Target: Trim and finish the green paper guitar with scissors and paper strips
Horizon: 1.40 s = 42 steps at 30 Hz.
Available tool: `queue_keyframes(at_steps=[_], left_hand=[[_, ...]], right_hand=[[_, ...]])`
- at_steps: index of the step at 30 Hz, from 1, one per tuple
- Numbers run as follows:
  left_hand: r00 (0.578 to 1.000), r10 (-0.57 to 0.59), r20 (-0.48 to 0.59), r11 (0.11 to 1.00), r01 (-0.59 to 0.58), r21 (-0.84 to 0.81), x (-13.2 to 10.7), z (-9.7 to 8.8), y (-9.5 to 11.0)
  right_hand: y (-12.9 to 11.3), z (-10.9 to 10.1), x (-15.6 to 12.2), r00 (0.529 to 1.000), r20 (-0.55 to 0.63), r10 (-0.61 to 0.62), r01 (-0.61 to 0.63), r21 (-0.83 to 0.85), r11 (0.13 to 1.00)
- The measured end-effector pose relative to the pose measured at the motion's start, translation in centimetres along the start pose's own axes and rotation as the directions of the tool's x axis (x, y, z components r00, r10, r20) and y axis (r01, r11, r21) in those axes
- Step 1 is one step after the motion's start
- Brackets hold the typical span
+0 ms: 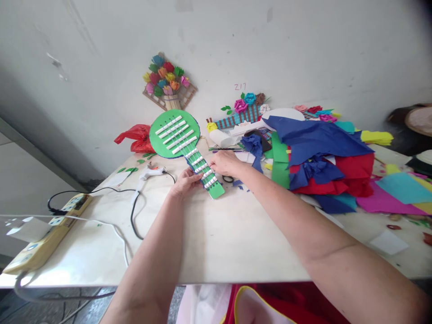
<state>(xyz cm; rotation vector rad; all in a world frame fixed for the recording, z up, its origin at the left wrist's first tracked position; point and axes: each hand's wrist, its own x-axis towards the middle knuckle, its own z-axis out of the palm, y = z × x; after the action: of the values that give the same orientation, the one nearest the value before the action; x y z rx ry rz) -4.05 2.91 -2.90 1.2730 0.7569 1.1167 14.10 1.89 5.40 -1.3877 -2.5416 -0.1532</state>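
A green paper lute with a round body and a narrow neck is tilted up off the table. White paper rolls lie across its face, and thin strings run along it. Dark blue trim shows on its edge. My left hand is closed around the left edge of the neck, thumb on the front; its other fingers are partly behind it. On the opposite edge of the neck, my right hand has its fingers bent and pinched against it. Those fingertips are partly hidden.
A hot glue gun with a black cord lies left, near a power strip. Red plastic bag is behind. Blue crepe paper and coloured sheets pile up right. A black tape ring lies beside the neck. Paper flowers lean against the wall.
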Motion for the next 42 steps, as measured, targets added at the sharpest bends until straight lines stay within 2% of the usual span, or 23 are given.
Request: queue_keyframes(at_steps=[6,18,22,25,32,39,42], left_hand=[[1.0,0.014,-0.017,1.0,-0.014,-0.005,0.1,0.0,0.0],[1.0,0.008,0.005,1.0,-0.008,0.005,0.0,0.5,0.1],[0.998,0.036,-0.049,0.999,-0.037,-0.032,-0.2,0.5,0.3],[0.996,0.045,-0.079,0.997,-0.05,-0.055,-0.3,0.4,0.5],[0.998,0.05,-0.03,0.998,-0.051,-0.033,-0.2,0.5,0.5],[0.999,0.049,-0.008,0.999,-0.05,-0.017,-0.2,0.4,0.4],[0.999,0.049,-0.001,0.999,-0.049,-0.017,-0.3,0.4,0.4]], right_hand=[[-0.3,0.1,-0.2,0.998,-0.051,-0.025,0.024,-0.039,0.999],[0.4,-0.3,-0.3,0.994,-0.003,-0.111,0.111,-0.083,0.99],[0.7,-0.3,-0.5,0.989,0.008,-0.148,0.148,-0.092,0.985],[1.0,-0.2,-0.5,0.993,0.032,-0.113,0.115,-0.091,0.989],[1.7,0.1,-0.2,0.994,0.052,0.095,-0.091,-0.068,0.994],[1.9,0.2,0.2,0.989,-0.037,0.144,-0.143,0.029,0.989],[1.8,-0.1,0.2,0.99,0.003,0.139,-0.139,0.086,0.987]])
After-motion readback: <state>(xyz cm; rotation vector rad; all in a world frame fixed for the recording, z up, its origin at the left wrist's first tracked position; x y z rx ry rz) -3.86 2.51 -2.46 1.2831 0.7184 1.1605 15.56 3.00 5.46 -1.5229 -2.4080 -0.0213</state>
